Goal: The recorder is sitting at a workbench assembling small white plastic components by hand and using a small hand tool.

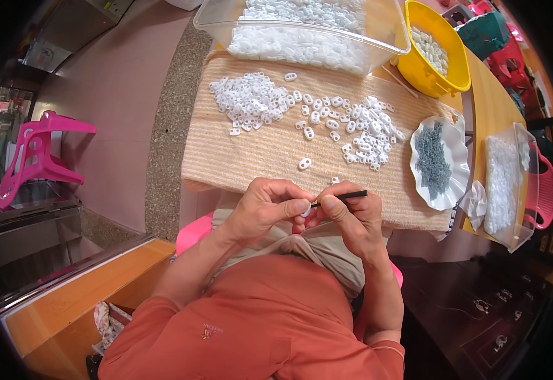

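Observation:
My left hand (265,204) is closed, pinching a small white plastic piece (306,211) between thumb and fingers in front of my lap. My right hand (354,220) grips a thin black stick-like tool (355,194), whose narrow end meets the white piece. Where the two touch is partly covered by my fingers. Just beyond my hands, a single oval two-holed white piece (305,164) lies on the striped cloth (244,166). Farther off are a left heap of white pieces (251,101) and a looser right heap (372,134), with several pieces scattered between them.
A clear bin (378,54) of white parts stands at the back, beside a yellow basket (409,73) of pale pieces. On the right, a white scalloped plate (457,158) holds small grey parts (433,158). Beyond it sits another clear box (522,218). A pink stool (45,152) stands left.

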Motion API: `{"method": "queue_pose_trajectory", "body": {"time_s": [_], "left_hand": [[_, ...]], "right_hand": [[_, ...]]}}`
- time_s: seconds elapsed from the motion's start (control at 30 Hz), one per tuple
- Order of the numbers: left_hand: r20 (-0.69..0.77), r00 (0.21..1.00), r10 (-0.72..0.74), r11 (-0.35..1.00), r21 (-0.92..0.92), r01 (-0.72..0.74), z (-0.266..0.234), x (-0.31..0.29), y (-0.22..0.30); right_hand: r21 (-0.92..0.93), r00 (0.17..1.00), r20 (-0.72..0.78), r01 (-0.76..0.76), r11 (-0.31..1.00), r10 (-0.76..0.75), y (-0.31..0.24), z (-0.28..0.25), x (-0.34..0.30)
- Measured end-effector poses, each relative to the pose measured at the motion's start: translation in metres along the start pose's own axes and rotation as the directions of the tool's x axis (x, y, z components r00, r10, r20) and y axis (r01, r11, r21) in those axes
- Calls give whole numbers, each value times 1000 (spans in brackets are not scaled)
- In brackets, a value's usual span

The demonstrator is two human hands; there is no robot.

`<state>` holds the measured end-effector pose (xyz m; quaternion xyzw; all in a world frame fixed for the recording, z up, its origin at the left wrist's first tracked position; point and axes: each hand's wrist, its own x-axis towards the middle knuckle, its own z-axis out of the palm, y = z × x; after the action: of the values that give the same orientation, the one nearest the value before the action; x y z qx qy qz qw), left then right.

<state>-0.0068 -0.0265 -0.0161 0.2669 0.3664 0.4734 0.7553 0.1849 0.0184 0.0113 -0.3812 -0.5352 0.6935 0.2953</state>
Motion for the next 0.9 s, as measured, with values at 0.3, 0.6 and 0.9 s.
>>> {"method": "queue_pose_trajectory", "body": {"time_s": [0.3,0.6,0.9], "left_hand": [[12,1000,-18,1000,-15,18,0,0,0],[-34,999,-27,998,-61,25,1,0,1],[-27,999,-30,995,-92,27,-2,2,-3]], "right_hand": [[80,1000,-23,17,997,-15,-1,2,-3],[146,990,-138,16,989,5,-4,8,-4],[-20,993,-97,66,998,-68,-3,9,0]]}}
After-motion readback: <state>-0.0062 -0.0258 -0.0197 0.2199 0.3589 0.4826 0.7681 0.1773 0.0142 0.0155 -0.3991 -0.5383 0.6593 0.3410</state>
